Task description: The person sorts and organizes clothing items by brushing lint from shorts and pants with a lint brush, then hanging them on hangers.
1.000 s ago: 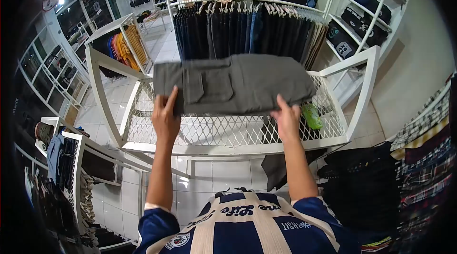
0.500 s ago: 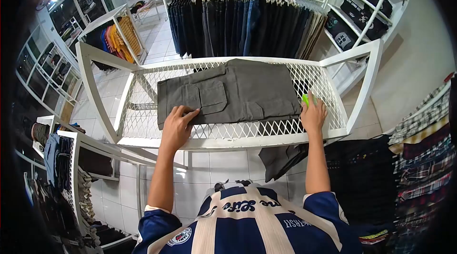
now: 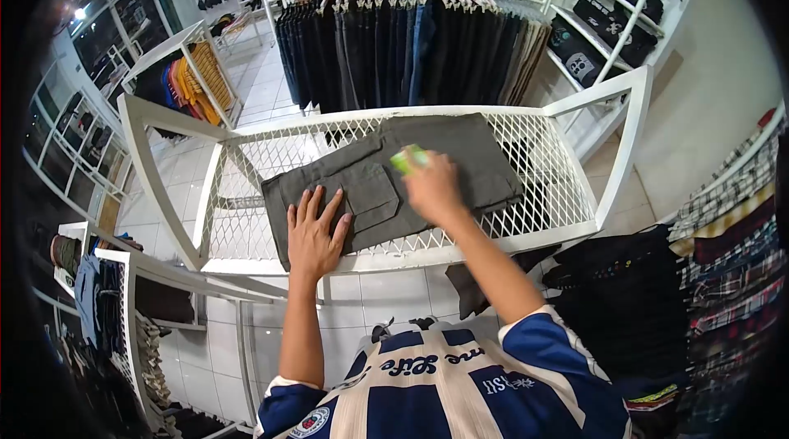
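Note:
Folded dark grey cargo trousers [image 3: 460,161] lie at a slant on the white mesh rack [image 3: 238,225]. My left hand [image 3: 314,235] rests flat on their left part, fingers spread beside the flap pocket. Above the middle of the cloth, my right hand [image 3: 436,186] is closed round a small bright green object [image 3: 408,159], which is blurred. Whether that object touches the cloth is hard to tell.
Behind the rack hangs a rail of dark trousers [image 3: 370,53]. Shelves with folded black items [image 3: 604,20] stand at the back right. Plaid shirts [image 3: 731,274] hang at the right, and a shelving unit with clothes [image 3: 123,299] stands at the left.
My right hand has moved left from the trousers' right end to above their middle, with the green object. My left hand now lies flatter, and the trousers have turned and shifted slightly.

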A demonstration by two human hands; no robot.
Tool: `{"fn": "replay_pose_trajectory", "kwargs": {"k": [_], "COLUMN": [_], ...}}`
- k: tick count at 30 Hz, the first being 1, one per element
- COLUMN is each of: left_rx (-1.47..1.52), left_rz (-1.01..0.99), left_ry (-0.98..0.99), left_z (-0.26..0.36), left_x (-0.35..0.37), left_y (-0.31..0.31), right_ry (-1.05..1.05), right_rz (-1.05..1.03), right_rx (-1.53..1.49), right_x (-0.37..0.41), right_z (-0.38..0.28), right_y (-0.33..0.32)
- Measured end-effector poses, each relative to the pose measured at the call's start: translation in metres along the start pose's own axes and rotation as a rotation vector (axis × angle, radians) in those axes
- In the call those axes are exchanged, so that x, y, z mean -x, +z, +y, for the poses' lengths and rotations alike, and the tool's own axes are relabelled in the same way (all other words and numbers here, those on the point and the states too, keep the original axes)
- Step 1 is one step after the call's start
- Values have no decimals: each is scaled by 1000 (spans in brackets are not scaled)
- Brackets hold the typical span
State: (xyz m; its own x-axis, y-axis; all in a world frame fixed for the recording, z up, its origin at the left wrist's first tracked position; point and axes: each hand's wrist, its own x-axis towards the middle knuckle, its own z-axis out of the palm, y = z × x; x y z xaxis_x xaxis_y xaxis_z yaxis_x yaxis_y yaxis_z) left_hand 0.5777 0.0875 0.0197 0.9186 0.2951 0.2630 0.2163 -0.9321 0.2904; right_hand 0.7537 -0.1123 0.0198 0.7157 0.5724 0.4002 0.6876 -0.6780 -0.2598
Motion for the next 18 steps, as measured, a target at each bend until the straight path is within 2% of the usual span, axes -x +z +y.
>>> {"fn": "replay_pose_trajectory", "kwargs": {"k": [2,3,4,6,7,8,9,10,11,12,14,15,16,17,18], "left_rx": [-31,-21,-14,-33,-33,-36,-40,-38,-30,-23,-20,-11,-5,-3,-6], "left_rz": [15,25,21,33,41,32,21,23,21,22,15,16,12,17,31], "left_ry": [-11,-6,-15,-3,-2,-9,-14,-11,-15,-18,-12,-21,-33,-34,-29], "left_z": [0,1,1,2,2,3,3,4,4,4,3,2,4,6,6], "left_x": [4,4,7,4,3,3,3,3,4,4,3,4,6,6,4], "left_y": [3,2,2,2,1,1,1,0,-1,-2,-2,0,0,0,-1], "right_ry": [245,289,526,565,369,205,124,-80,-126,-180,2,23,242,313,401], "right_rz": [3,51,79,116,411,388,197,263,126,77,85,179,94,61,220], "right_rx": [158,31,195,261,180,5,-32,-299,-411,-303,-162,-11,107,256,476], "right_x": [-17,-25,-30,-44,-50,-53,-52,-47,-42,-38,-53,-60,-75,-86,-83], "right_z": [80,144,154,155,146,100,45,34,14,20,76,99,148,173,186], "right_y": [-11,-1,-20,-36,-20,-29,-50,-11,5,22,29,4,9,-4,-2]}}
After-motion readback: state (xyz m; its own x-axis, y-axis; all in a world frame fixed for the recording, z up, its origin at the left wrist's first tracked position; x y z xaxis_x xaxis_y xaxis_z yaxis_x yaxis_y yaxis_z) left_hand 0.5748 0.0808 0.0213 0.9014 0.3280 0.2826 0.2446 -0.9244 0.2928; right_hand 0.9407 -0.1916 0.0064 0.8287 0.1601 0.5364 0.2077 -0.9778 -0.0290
